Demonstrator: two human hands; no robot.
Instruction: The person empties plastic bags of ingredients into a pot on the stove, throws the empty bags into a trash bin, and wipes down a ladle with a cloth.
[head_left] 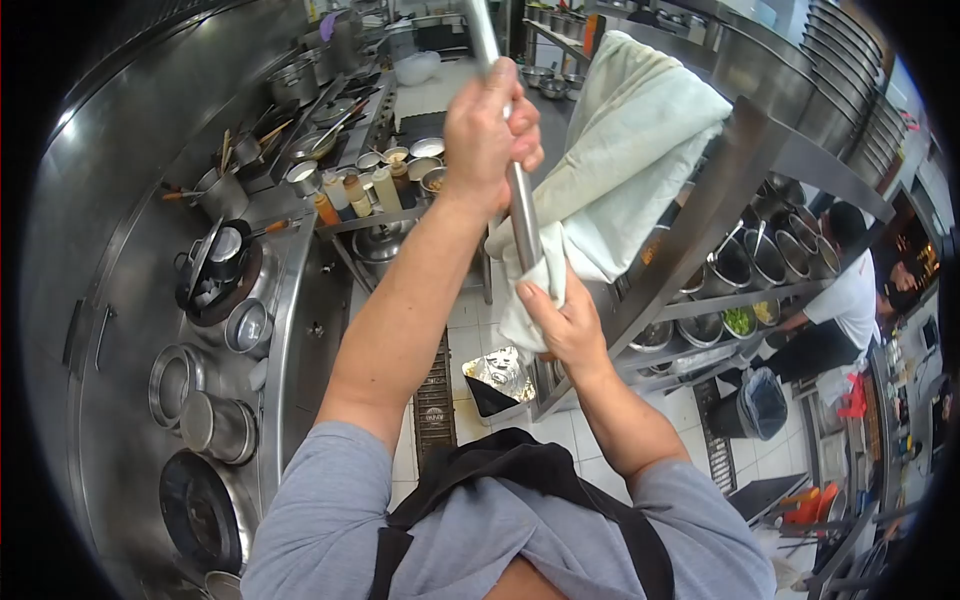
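In the head view a long metal pole (525,210) slants upward in front of me, its top end cut off by the frame edge. My left hand (490,135) is closed in a fist around its upper part. Lower down, a white cloth (548,270) is wrapped round the pole, and my right hand (572,325) is closed on this cloth, thumb along the pole. Behind the hands, a large pale cloth (640,130) hangs beside the metal shelf; whether both cloths are one piece I cannot tell. The pole's lower end is hidden by cloth and hand.
Pots and pans, including a steel pot (212,425), line the left counter. Sauce bottles (385,188) stand ahead. A foil-lined container (500,378) is below my hands. Metal shelving (690,240) rises close on the right. Beyond it are another person (850,300) and a bin (752,405).
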